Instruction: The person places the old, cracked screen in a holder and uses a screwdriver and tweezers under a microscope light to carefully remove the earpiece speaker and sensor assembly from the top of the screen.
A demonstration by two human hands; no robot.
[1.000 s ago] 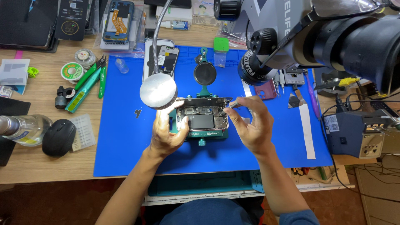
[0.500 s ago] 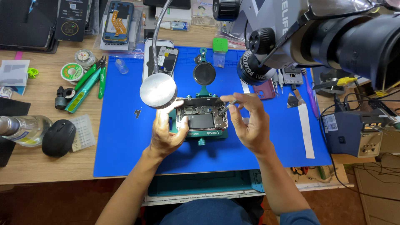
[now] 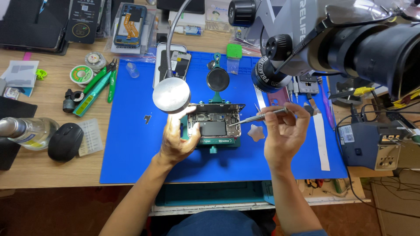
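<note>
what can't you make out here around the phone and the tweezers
Head view only:
- Tweezers: whether the tips grip anything; too small.
- Opened phone: left edge hidden by the left hand and lamp glare.
- Right hand: fingertips curl out of sight.

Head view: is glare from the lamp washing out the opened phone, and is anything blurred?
Head view: the round silver gooseneck lamp blows out the left hand knuckles beneath it; the opened phone in its green holder stays readable; the large black microscope body up close looks soft.
</note>
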